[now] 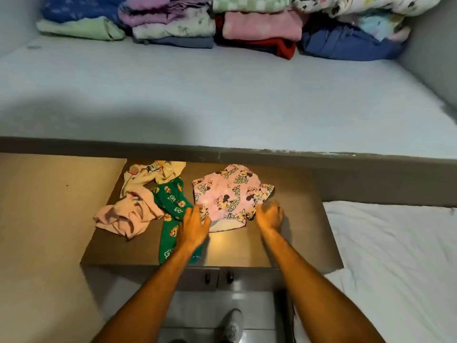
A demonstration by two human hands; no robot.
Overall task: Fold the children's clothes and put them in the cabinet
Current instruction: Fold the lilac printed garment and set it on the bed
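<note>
A pink cartoon-print garment (230,194) lies partly folded on the brown cabinet top (291,233). My left hand (195,224) rests at its near left corner and my right hand (269,214) at its near right corner, both touching the cloth; the picture does not show whether the fingers pinch it. To the left lie green printed trousers (170,206), a crumpled peach garment (126,216) and a cream printed garment (150,174), all unfolded.
A grey shelf (222,100) runs above, with stacks of folded clothes (222,23) along its back. The cabinet's two doors with dark handles (218,277) are below the top. A white sheeted bed (395,256) is at right. A shoe (231,325) stands on the floor.
</note>
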